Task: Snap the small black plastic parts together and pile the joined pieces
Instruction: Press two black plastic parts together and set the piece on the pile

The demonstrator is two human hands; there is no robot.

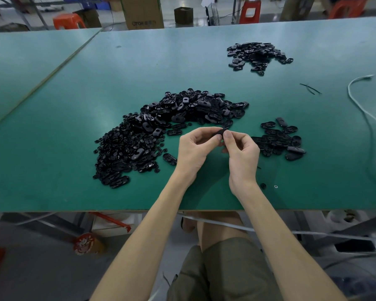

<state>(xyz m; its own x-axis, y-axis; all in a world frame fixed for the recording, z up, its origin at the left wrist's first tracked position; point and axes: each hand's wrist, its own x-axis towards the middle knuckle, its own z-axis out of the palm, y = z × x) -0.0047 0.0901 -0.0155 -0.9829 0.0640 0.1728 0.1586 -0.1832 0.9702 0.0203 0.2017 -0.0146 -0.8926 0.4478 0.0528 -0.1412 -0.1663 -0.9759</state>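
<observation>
Both hands, left [193, 148] and right [241, 149], pinch one black part [220, 132] between them; big heap [161, 129] lies left, smaller pile [279, 141] right.

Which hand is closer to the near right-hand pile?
Right. The right hand sits just left of the pile, not touching; the left hand is further left. Both pinch one part.

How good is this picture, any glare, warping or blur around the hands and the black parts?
Head view: soft light with a faint sheen on the green table and weak shadows under the left hand and right hand; both hands sharp; the pinched black part and the big pile read as dark shapes with little detail; wide-angle stretch towards the corners.
</observation>
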